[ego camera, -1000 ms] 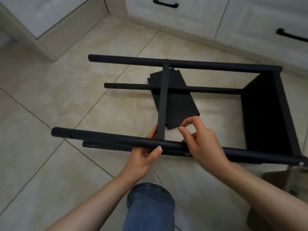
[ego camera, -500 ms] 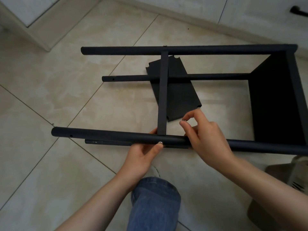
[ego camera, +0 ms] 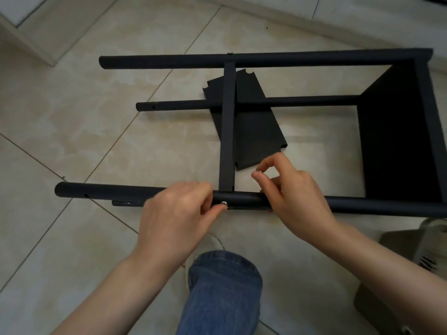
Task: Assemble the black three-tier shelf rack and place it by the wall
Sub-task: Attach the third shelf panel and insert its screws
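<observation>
The black rack frame lies on its side on the tiled floor. Its near pole [ego camera: 362, 206] and far pole [ego camera: 290, 59] run left to right, joined by a thin shelf [ego camera: 227, 126] seen edge-on and an end shelf [ego camera: 396, 146] at the right. My left hand [ego camera: 176, 218] lies over the near pole, its fingertips pinching a silver screw [ego camera: 224, 203] set in the pole at the thin shelf's end. My right hand [ego camera: 292, 192] rests against the same pole, pinching a small silver part [ego camera: 258, 170] between thumb and forefinger.
A loose black shelf panel [ego camera: 256, 131] lies flat on the floor under the frame. A third pole [ego camera: 302, 100] runs above it. White cabinets line the far edge. A beige object [ego camera: 425, 245] sits at the right, and my jeans-clad knee [ego camera: 222, 291] is below the hands.
My left hand has come from under the near pole to over its top, with fingertips now on the screw. The view has tilted down; my right hand has stayed almost still.
</observation>
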